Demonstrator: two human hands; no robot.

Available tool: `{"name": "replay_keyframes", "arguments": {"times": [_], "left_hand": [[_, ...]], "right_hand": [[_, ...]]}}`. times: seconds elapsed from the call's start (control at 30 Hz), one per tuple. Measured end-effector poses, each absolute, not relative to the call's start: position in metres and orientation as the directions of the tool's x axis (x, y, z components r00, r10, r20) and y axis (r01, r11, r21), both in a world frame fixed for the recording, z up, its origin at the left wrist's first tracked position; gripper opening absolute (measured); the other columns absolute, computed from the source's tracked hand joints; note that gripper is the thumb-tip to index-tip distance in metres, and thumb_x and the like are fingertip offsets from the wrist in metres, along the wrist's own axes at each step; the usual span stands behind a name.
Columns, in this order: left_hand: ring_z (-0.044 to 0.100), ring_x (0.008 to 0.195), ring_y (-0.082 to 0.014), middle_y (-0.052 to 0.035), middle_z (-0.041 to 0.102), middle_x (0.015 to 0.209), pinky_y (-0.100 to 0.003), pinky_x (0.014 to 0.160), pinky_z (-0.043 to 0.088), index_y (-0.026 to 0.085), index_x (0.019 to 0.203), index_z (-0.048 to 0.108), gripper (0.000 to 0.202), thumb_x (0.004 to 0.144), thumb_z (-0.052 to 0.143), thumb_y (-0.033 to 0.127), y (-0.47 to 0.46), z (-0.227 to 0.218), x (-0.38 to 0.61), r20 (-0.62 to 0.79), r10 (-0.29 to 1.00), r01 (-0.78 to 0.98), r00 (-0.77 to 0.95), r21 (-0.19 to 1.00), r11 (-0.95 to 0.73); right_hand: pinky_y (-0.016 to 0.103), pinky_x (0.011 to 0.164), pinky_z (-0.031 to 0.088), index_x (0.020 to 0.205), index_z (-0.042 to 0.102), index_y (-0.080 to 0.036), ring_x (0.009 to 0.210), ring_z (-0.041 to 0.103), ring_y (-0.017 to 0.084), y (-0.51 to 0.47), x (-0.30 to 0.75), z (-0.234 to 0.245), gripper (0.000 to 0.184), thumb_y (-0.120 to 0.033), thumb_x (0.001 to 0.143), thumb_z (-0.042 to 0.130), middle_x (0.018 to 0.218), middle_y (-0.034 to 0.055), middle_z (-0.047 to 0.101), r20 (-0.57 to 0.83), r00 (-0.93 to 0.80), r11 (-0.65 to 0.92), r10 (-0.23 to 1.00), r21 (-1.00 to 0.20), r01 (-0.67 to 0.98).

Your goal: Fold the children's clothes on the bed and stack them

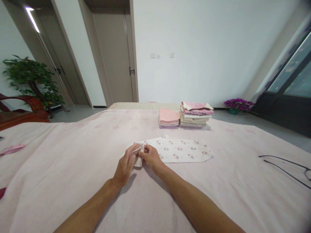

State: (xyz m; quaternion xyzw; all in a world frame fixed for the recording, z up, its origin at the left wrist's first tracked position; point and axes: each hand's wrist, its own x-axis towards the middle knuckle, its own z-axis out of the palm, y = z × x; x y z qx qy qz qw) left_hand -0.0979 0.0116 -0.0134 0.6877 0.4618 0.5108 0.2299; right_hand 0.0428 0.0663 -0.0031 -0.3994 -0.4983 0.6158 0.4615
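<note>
A small white garment [179, 150] with a scattered print lies flat and lengthwise on the pink bedspread [102, 149]. Its left end is lifted and bunched between my two hands. My left hand [126, 163] is closed on that end from the left, thumb toward me. From the right, my right hand [152, 157] pinches the same cloth, with its fingertips close to the left thumb. A short flap of the fabric hangs below the fingers. What kind of garment it is I cannot tell.
Beyond the garment stand a stack of folded pink cloths [169, 118] and a taller stack of folded clothes [195, 115]. Glasses [286, 165] lie at the right. A pink cloth strip [12, 149] is at the far left. Purple flowers [238, 105] stand past the bed.
</note>
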Motion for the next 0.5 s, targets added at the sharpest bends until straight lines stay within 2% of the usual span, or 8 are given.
{"name": "replay_keyframes", "arguments": {"times": [0.07, 0.17, 0.27, 0.33, 0.4, 0.5], "left_hand": [[0.056, 0.127, -0.0212, -0.0129, 0.051, 0.144, -0.040, 0.110, 0.044, 0.021, 0.142, 0.035, 0.045, 0.101, 0.034, 0.037, 0.014, -0.014, -0.101, 0.504, 0.863, 0.388, 0.029, 0.790, -0.474], [0.051, 0.131, -0.0219, -0.0117, 0.052, 0.142, -0.041, 0.112, 0.041, 0.022, 0.141, 0.037, 0.046, 0.097, 0.045, 0.034, 0.018, -0.013, -0.105, 0.570, 0.822, 0.554, -0.018, 0.690, -0.466], [0.046, 0.135, -0.0249, -0.0124, 0.050, 0.142, -0.045, 0.115, 0.035, 0.022, 0.141, 0.037, 0.055, 0.091, 0.055, 0.030, 0.020, -0.011, -0.106, 0.617, 0.787, 0.748, 0.006, 0.520, -0.414], [0.043, 0.136, -0.0280, -0.0133, 0.048, 0.144, -0.047, 0.115, 0.033, 0.021, 0.143, 0.034, 0.063, 0.086, 0.060, 0.030, 0.021, -0.012, -0.103, 0.606, 0.794, 0.816, 0.042, 0.437, -0.377], [0.041, 0.137, -0.0300, -0.0134, 0.046, 0.146, -0.048, 0.114, 0.033, 0.022, 0.145, 0.033, 0.070, 0.083, 0.064, 0.032, 0.022, -0.013, -0.097, 0.578, 0.813, 0.851, 0.064, 0.395, -0.347], [0.042, 0.136, -0.0305, -0.0138, 0.047, 0.145, -0.047, 0.112, 0.035, 0.022, 0.145, 0.032, 0.070, 0.083, 0.064, 0.031, 0.025, -0.014, -0.085, 0.550, 0.834, 0.867, 0.048, 0.392, -0.308]], "right_hand": [[0.023, 0.054, 0.043, 0.084, 0.066, -0.017, 0.061, 0.056, 0.014, 0.072, 0.046, -0.004, 0.026, -0.028, 0.061, 0.072, 0.068, -0.0009, 0.066, -0.010, -0.240, -0.046, 0.971, -0.988, -0.147], [0.023, 0.056, 0.043, 0.084, 0.068, -0.016, 0.066, 0.058, 0.015, 0.084, 0.057, 0.003, 0.024, -0.027, 0.062, 0.066, 0.073, 0.0001, 0.069, 0.033, -0.172, 0.010, 0.985, -0.991, -0.134], [0.024, 0.059, 0.045, 0.088, 0.067, -0.016, 0.067, 0.060, 0.015, 0.095, 0.073, 0.020, 0.028, -0.027, 0.061, 0.067, 0.075, 0.0002, 0.070, -0.003, -0.133, -0.037, 0.991, -0.966, -0.256], [0.024, 0.060, 0.046, 0.086, 0.066, -0.016, 0.065, 0.060, 0.014, 0.101, 0.084, 0.032, 0.029, -0.025, 0.059, 0.070, 0.074, 0.0003, 0.070, -0.029, -0.137, -0.077, 0.990, -0.929, -0.361], [0.023, 0.059, 0.047, 0.084, 0.065, -0.016, 0.064, 0.060, 0.013, 0.105, 0.093, 0.044, 0.028, -0.023, 0.058, 0.072, 0.073, 0.0006, 0.070, -0.025, -0.145, -0.088, 0.989, -0.892, -0.444], [0.021, 0.058, 0.049, 0.083, 0.064, -0.016, 0.063, 0.059, 0.012, 0.109, 0.105, 0.057, 0.026, -0.020, 0.060, 0.074, 0.072, 0.0001, 0.069, 0.002, -0.145, -0.074, 0.989, -0.853, -0.517]]}}
